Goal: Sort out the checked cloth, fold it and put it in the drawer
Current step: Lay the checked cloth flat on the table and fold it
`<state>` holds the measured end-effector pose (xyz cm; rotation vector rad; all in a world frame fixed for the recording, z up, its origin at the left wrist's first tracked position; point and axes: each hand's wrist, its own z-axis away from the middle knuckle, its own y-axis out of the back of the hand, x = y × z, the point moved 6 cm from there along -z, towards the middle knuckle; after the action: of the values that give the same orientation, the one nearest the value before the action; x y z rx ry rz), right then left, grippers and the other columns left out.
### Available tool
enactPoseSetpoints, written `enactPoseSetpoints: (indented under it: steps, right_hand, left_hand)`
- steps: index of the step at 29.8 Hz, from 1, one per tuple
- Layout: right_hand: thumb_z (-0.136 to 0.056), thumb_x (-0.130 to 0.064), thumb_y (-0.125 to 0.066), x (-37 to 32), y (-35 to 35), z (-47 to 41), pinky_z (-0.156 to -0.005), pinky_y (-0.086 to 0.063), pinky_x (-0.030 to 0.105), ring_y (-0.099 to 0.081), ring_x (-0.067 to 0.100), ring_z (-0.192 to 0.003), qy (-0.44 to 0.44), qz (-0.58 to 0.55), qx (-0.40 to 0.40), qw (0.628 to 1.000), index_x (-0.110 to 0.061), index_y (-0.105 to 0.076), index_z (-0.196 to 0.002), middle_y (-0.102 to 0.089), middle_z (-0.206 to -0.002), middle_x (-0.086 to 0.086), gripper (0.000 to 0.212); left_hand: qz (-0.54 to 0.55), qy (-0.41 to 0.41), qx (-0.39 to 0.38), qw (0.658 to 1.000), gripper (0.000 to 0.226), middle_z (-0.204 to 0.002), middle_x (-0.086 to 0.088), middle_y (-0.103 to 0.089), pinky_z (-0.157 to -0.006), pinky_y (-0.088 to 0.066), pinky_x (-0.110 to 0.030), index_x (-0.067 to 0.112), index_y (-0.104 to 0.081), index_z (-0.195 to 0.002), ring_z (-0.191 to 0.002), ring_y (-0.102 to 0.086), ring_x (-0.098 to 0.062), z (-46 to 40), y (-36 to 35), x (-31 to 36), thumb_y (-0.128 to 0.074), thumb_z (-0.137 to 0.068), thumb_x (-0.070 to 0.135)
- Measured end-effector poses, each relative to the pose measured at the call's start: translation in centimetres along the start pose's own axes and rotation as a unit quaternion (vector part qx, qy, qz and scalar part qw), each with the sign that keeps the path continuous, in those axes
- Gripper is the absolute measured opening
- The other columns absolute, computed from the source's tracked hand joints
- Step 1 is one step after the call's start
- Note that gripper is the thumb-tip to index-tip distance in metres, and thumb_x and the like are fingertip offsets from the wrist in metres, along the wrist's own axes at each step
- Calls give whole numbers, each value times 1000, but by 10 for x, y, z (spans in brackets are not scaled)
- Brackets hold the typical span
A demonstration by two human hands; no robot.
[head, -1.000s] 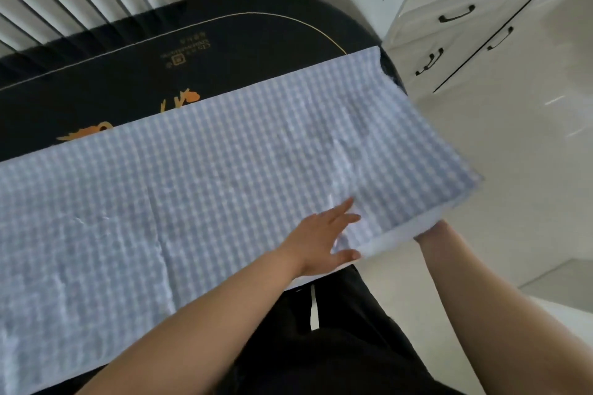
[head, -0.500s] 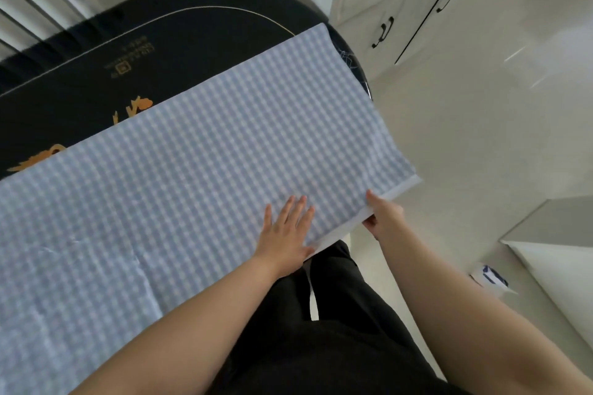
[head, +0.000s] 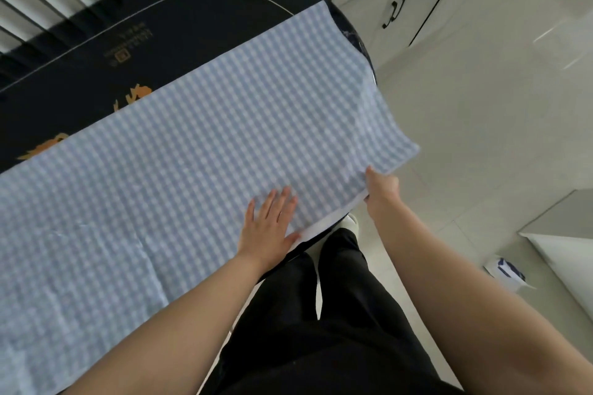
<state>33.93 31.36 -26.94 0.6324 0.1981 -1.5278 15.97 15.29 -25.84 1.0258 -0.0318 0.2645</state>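
Cloth: I see the blue-and-white checked cloth point(head: 199, 170) spread over the black oval worktop point(head: 179, 22).
Left hand point(head: 271, 228): fingers spread, pressing the cloth flat.
Right hand point(head: 382, 189): pinching the cloth's near edge.

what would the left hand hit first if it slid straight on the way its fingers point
Only more checked cloth at first: the left hand lies flat on it, fingers pointing up-right. Beyond the cloth's far edge comes the bare black table.

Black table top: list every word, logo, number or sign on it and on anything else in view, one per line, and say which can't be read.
Gold print with a small square logo on the black table top: upside down and too blurred to read.
Orange marks on the table at the checked cloth edge: partly covered by it, unreadable.
Blue-and-white packet on the floor: blue marks, too small to read.
No other writing is visible.
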Motion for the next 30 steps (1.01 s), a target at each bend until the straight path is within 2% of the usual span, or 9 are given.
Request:
enactPoseSetpoints:
  steps: [3, 6, 8, 10, 14, 18, 21, 25, 30]
  right_hand:
    - [-82, -27, -73, 4, 0, 3, -84, -55, 36, -65, 26, -89, -13, -19, -10, 1000, -7, -58, -103, -64, -92, 5, 32]
    - [-82, -20, -74, 12, 2, 3, -87, -56, 41, -66, 28, -92, -16, -39, -12, 999, -10, -58, -85, -64, -89, 4, 20]
    - [-85, -19, -71, 10, -1, 4, -89, -55, 41, -65, 28, -93, -1, -36, -11, 999, -11, -56, -82, -62, -86, 2, 17]
    - [-88, -19, -66, 8, -4, 4, -91, -54, 42, -66, 27, -95, 18, -28, 1, 999, -11, -56, -87, -62, -89, 2, 13]
    - [-94, -14, -49, 6, -7, 10, -76, -53, 31, -61, 21, -83, 36, -32, 24, 999, -16, -55, -91, -60, -94, 1, 6]
    - [-95, -19, -43, 17, 2, 14, -55, -41, 24, -51, 12, -64, 18, -116, 73, 990, -20, -55, -84, -58, -90, 0, 17]
    - [-92, -36, -57, 28, 11, 22, -63, -45, 27, -47, 14, -63, -29, -111, 82, 990, -14, -52, -83, -52, -78, 1, 24]
    - [-79, -32, -76, 36, -7, 38, -80, -57, 37, -65, 22, -84, -38, -51, -26, 998, -7, -59, -101, -64, -92, 3, 37]
    - [-72, -27, -83, 55, -23, 52, -82, -57, 42, -65, 27, -85, -91, -49, -64, 993, -7, -56, -93, -62, -94, 5, 39]
  left_hand:
    - [-17, 8, 27, 999, 72, -159, 3, -1, -117, -16, -50, 19, -10, -151, -148, -6, -20, 3, -3, 0, -8, -90, 56]
    - [-31, -32, 96, 994, 42, -134, -3, -58, -83, -53, -43, 13, -60, -121, -116, -60, -27, 2, 3, 7, -59, -85, 35]
    - [-49, -47, 149, 987, 29, -92, -2, -68, -54, -46, -31, 14, -65, -89, -74, -64, -21, 0, 11, 9, -81, -65, 19]
    - [-36, -38, 204, 978, 20, -69, 0, -58, -46, -36, -27, 14, -62, -73, -56, -55, -18, 4, 24, 5, -80, -66, 13]
    - [38, -91, 325, 941, 20, -70, 1, -57, -49, -42, -29, 14, -62, -75, -60, -52, -17, 29, 36, 6, -51, -91, 19]
    - [15, -123, 229, 966, 30, -106, 0, -62, -77, -55, -37, 19, -63, -103, -95, -53, -18, 35, 1, 7, -63, -83, 41]
    - [-13, -63, 107, 992, 79, -145, -7, -44, -107, -37, -50, 18, -40, -139, -134, -40, -26, 27, -23, -5, -59, -75, 61]
    - [-35, -29, 77, 996, 76, -157, -5, -22, -115, -8, -49, 13, -19, -149, -147, -14, -23, 27, -31, -21, -25, -92, 63]
    - [-21, -17, 74, 997, 72, -154, -7, -30, -116, -18, -54, 8, -29, -146, -146, -19, -23, 31, -32, -27, -3, -98, 56]
